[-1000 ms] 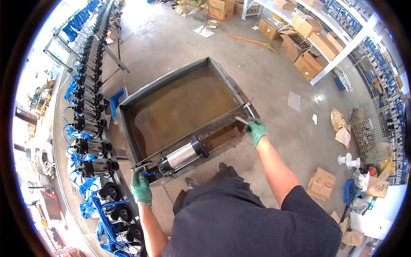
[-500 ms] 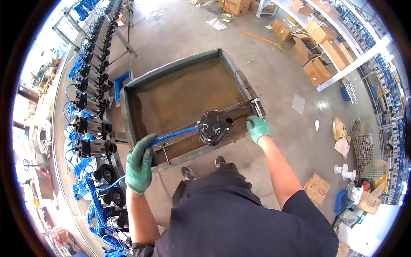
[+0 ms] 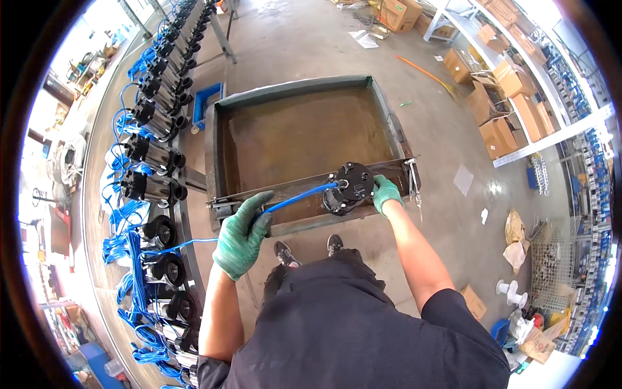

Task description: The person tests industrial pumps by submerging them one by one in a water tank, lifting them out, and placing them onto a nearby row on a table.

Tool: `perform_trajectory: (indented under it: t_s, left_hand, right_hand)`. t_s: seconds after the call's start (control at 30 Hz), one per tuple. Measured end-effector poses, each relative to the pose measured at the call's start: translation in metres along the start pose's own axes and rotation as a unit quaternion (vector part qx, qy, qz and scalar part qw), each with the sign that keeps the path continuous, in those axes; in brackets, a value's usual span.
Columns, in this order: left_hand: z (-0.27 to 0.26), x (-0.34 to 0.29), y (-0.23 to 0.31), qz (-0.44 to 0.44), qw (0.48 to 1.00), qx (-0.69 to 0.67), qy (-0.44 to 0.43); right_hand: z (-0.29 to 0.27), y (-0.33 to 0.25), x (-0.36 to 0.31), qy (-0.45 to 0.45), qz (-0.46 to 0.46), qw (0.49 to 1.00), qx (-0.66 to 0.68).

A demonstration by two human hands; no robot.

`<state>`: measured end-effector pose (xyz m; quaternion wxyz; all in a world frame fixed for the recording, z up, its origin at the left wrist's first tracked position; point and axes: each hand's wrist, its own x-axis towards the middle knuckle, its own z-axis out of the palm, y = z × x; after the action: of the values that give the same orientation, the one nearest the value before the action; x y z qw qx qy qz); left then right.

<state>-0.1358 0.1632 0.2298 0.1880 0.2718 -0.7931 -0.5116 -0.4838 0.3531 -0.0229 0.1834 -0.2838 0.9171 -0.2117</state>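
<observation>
The fingers of your left hand (image 3: 240, 241) are curled about the blue cable (image 3: 301, 196), which comes out between them toward the pump; how firmly they press on it, you cannot tell from this view. The fingers of your right hand (image 3: 387, 193) lie at the right side of the black pump (image 3: 355, 183), against its rim or just beside it; their tips are partly hidden, so whether they are clamped cannot be told.

You have the pump in front of you over the narrow trough (image 3: 295, 227) along the near side of the tank (image 3: 295, 84), right of the trough's middle. It stands roughly on end: the round cap faces up toward you, and the long axis runs down away from your eyes, strongly foreshortened, with a little of the dark side wall showing below and left of the cap. The cable leaves the cap's left side.

The cap is dark, disc-shaped and studded with small fittings. Your gloves are green, with a fabric-like surface. The tank is a squarish grey box with worn edges, holding murky brown water (image 3: 298, 142). To your left, a row of pumps (image 3: 155, 152) shows shiny metal barrels with black ends, beside loose bundles of blue cord (image 3: 133, 285).
</observation>
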Motion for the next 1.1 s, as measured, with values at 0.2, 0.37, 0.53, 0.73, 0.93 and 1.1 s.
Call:
perform_trajectory:
  t_s: [0.2,0.37,0.53,0.73,0.93,1.1]
  left_hand:
    - [-0.003,-0.011,-0.004,-0.02,0.999,-0.029,0.028]
    - [0.009,-0.001,-0.014,-0.009,0.996,-0.079,0.048]
    - [-0.038,-0.029,-0.039,-0.088,0.972,-0.102,0.193]
    - [-0.094,-0.05,-0.101,-0.142,0.912,-0.204,0.327]
    - [-0.08,-0.034,-0.123,-0.126,0.925,-0.183,0.309]
    - [-0.105,-0.046,-0.039,-0.045,0.951,-0.19,0.239]
  right_hand:
    - [0.044,0.019,0.032,-0.043,-0.026,0.999,-0.022]
    - [0.075,0.092,0.079,-0.053,0.114,0.911,0.392]
    - [0.035,-0.024,0.032,-0.082,0.005,0.996,0.027]
    - [-0.052,-0.156,-0.051,-0.095,-0.116,0.988,-0.029]
    - [-0.02,-0.2,-0.069,-0.113,-0.125,0.984,-0.048]
    - [-0.018,-0.105,-0.039,-0.076,-0.121,0.989,0.044]
